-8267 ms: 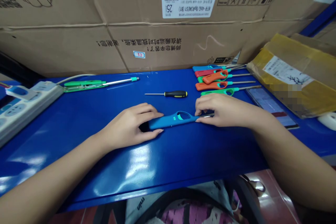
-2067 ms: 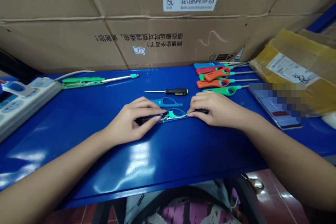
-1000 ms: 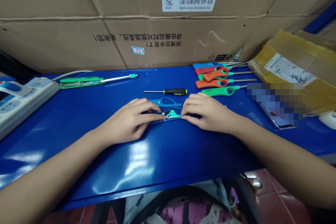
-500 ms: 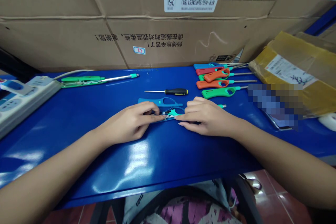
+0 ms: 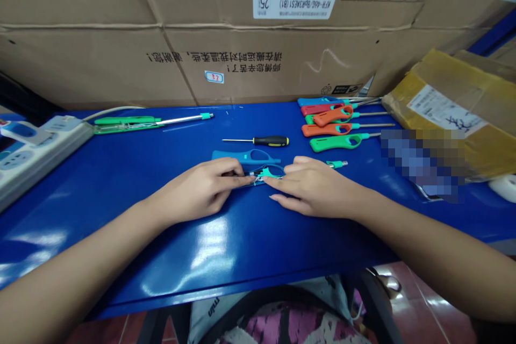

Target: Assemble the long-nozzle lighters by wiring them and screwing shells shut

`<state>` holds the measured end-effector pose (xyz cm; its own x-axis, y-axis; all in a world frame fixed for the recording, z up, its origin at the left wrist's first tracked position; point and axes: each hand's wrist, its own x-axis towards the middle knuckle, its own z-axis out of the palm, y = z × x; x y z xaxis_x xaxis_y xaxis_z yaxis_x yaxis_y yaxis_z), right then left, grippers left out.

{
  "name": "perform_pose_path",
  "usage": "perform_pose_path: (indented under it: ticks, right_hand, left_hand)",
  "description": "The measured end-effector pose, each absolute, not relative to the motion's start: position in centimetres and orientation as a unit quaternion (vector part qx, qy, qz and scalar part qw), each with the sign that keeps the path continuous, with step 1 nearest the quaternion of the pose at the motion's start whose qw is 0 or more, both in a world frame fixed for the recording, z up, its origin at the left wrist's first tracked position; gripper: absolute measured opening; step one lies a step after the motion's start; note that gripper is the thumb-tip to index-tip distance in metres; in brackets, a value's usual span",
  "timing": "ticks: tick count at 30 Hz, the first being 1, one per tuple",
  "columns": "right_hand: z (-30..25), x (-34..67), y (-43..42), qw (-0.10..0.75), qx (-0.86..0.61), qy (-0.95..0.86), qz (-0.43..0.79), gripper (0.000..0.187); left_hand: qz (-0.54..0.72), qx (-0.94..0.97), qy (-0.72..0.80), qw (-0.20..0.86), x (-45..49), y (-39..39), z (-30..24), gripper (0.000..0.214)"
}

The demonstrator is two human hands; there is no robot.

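A blue gas lighter, its casing open, lies on the table between my hands, with a turquoise trigger (image 5: 272,172) and thin white wires showing inside. My left hand (image 5: 205,187) grips its rear end with thumb and forefinger, hiding much of it. My right hand (image 5: 320,187) is curled at the front end. Its forefinger tip presses on the parts near the trigger, while the thumb is held apart below. The loose blue casing half (image 5: 245,157) rests just behind. A turquoise-and-metal nozzle end (image 5: 337,164) sticks out beyond my right hand.
A screwdriver (image 5: 272,141) lies behind the casing half. Several lighters (image 5: 334,142) are piled at the right, beside a yellow-taped package (image 5: 455,113) and a blurred flat object (image 5: 423,164). An opened green lighter (image 5: 129,124) and a power strip (image 5: 44,153) are at left. A large carton (image 5: 226,43) stands behind.
My right hand has shifted slightly left and toward me, its forefinger further onto the inner parts. More of the nozzle end shows. My left hand has hardly moved.
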<state>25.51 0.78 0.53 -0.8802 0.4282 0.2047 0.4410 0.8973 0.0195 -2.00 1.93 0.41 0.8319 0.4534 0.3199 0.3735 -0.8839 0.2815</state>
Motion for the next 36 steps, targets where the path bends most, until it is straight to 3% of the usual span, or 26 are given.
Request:
perform_pose_path:
  ticks: [7,12,16,22,34,36]
  right_hand:
    - [0.4,24.6,-0.6,0.038,-0.24,-0.969,-0.04,0.049]
    - [0.6,25.0,-0.5,0.033,-0.269,-0.962,-0.024,0.045]
    - [0.2,25.0,-0.3,0.067,-0.28,-0.957,-0.018,0.038]
    - [-1.1,24.8,0.5,0.189,-0.309,-0.932,-0.009,0.022]
    - [-0.5,24.7,0.7,0.211,-0.373,-0.897,0.106,0.006]
    - [-0.3,24.7,0.9,0.233,-0.379,-0.886,0.133,0.014]
  left_hand:
    - [0.185,0.952,0.22,0.108,-2.0,1.8,0.5,0.04]
    - [0.179,0.953,0.217,0.116,-2.1,1.8,0.6,0.042]
    - [0.187,0.95,0.22,0.122,-2.0,1.8,0.5,0.043]
    - [0.187,0.95,0.223,0.11,-1.9,1.7,0.2,0.039]
    - [0.167,0.953,0.237,0.09,-2.0,1.4,0.2,0.042]
    - [0.163,0.953,0.238,0.09,-2.0,1.4,0.3,0.042]
